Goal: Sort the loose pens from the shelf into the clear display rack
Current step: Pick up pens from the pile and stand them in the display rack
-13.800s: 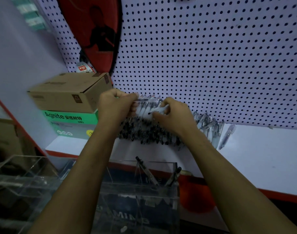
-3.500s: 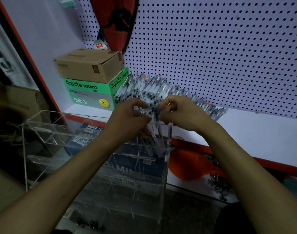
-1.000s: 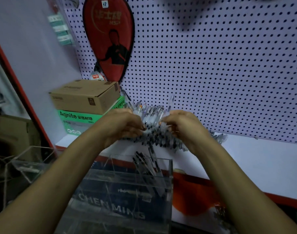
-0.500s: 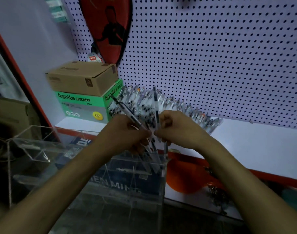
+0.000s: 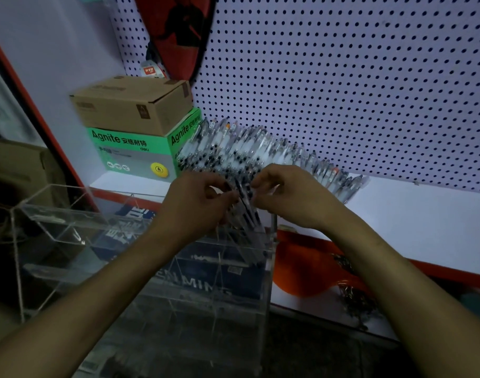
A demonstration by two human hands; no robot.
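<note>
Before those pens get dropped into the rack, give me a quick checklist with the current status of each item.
1. Pens gripped: ok. The left hand and right hand both pinch the held pens.
2. Over the target: ok. The pens angle down into the right-end compartment of the clear display rack.
3. Room in that compartment: cannot tell. Pens already stand there; the clear walls hide how full it is.
4. Tip direction matching: cannot tell. Too dark and blurred.
5. Supply left: ok. A long row of loose pens still leans on the shelf.
6. Path clear: ok. Nothing lies between hands and rack opening.
</note>
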